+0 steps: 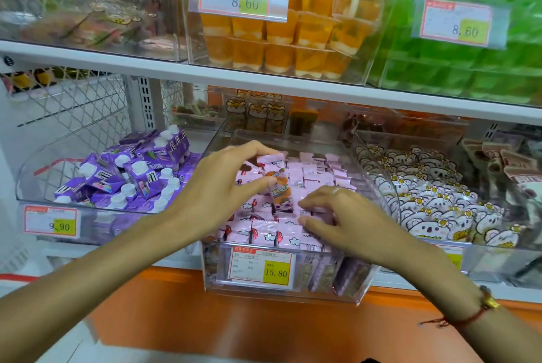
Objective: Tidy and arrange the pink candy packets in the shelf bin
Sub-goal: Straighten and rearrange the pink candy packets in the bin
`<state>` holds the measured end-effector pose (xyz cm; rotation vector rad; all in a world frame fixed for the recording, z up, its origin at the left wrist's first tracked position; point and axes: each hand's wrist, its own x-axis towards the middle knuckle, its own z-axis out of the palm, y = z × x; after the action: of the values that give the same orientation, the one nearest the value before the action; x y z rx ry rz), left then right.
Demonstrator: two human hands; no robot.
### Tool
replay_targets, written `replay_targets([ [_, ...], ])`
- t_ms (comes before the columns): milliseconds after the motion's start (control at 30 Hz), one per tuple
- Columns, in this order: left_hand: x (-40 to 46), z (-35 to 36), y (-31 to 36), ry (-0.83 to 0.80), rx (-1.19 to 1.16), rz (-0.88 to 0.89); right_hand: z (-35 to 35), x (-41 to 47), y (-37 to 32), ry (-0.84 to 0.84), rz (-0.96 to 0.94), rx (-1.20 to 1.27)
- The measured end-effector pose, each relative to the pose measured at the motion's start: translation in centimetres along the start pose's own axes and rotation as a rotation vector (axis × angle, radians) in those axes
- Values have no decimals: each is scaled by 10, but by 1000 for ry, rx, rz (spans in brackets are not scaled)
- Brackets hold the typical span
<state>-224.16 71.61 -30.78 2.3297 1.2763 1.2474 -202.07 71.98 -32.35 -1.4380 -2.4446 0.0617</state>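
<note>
Our left hand (223,184) pinches an orange-marked packet (280,189) above the pink candy packets (302,175); our right hand (340,216) rests curled on them — all inside the clear shelf bin (360,289), middle shelf.

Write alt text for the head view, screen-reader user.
Both hands reach into a clear shelf bin of pink candy packets: the left hand pinches one packet, the right hand rests curled on the pile. Bins of purple packs and koala packets flank it.
</note>
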Motion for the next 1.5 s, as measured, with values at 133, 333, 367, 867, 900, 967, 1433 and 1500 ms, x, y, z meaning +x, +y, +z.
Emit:
replay_targets([
  [133,25,-8,4,-173,220,93,3,1,0,23,12,31],
  [333,42,23,-6,-518,483,123,7,0,0,64,20,34],
  [367,40,27,-10,-564,489,106,8,0,0,67,14,30],
  [867,-21,26,-2,-304,416,-54,4,36,3,88,110,140],
  [900,-21,26,-4,-323,449,-43,4,45,2,71,109,118],
  [967,-20,25,-6,-349,482,-21,6,60,2,-17,107,63],
  [1433,-18,29,-11,-383,524,8,4,73,-3,54,118,385],
  [1500,-19,29,-12,-381,528,15,-1,68,-9,291,131,514],
])
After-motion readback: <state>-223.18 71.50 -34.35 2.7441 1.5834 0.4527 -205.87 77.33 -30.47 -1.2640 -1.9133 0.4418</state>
